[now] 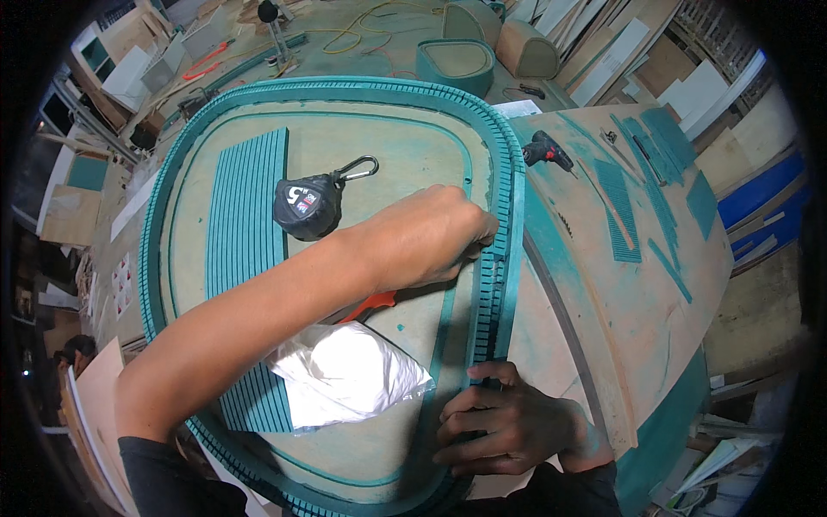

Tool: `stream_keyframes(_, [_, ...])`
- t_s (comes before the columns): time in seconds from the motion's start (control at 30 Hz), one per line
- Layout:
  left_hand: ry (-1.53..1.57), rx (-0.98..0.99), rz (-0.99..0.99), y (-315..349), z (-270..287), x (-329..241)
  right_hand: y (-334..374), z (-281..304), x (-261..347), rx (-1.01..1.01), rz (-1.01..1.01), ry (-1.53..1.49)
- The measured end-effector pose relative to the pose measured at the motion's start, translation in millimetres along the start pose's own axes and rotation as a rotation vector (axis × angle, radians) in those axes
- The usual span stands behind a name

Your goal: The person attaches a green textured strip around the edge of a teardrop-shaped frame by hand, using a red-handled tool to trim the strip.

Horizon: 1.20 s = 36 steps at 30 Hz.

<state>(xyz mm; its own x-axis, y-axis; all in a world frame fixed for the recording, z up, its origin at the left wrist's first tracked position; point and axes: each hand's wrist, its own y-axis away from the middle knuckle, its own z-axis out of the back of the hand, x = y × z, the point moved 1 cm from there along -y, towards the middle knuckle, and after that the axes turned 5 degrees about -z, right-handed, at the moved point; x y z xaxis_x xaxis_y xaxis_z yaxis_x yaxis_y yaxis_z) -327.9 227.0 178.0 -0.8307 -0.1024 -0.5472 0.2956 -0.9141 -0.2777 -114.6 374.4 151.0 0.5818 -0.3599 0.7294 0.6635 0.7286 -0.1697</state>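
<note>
A large rounded teal frame surrounds a beige panel, with a closely slotted strip bent along its inner wall. My left arm reaches across the panel, and my left hand is closed against the frame's right side; whatever its fingers pinch is hidden. Nearer to me, my right hand curls over the same side of the frame, gripping it. On the panel lie a slotted teal board, a black tape measure with a carabiner, and a clear bag of white material. An orange piece shows partly behind my forearm.
A cordless drill, slotted offcuts and thin strips lie on the teal-stained board at right. Beyond the frame stand rounded box shapes. A yellow hose trails across the far surface. Sheet offcuts lean at far right.
</note>
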Motion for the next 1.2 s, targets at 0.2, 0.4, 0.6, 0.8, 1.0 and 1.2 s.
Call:
stream_keyframes(0.2, [-0.06, 0.087, -0.013, -3.0, 3.3, -3.8, -1.3, 3.7, 2.8, 0.038, 0.004, 0.033])
stream_keyframes(0.4, [-0.08, 0.069, -0.011, -4.3, 4.1, -2.1, -4.9, 7.6, 7.5, 0.072, -0.023, 0.081])
stream_keyframes(0.6, [0.097, 0.089, 0.077, -6.6, 6.0, 2.8, -2.5, 7.8, 10.1, 0.047, -0.018, 0.115])
stream_keyframes(0.8, [0.045, 0.075, 0.096, -5.8, 0.2, 1.2, -1.9, 6.7, 9.5, 0.015, -0.011, 0.018])
stream_keyframes(1.0, [-0.118, 0.04, 0.034, 4.2, -2.2, -0.5, 11.0, 9.5, -7.7, -0.354, -0.016, -0.463])
stream_keyframes(1.2, [-0.206, 0.048, 0.017, 1.7, -5.7, -15.9, 41.2, -6.2, -16.4, -1.131, 0.206, -0.943])
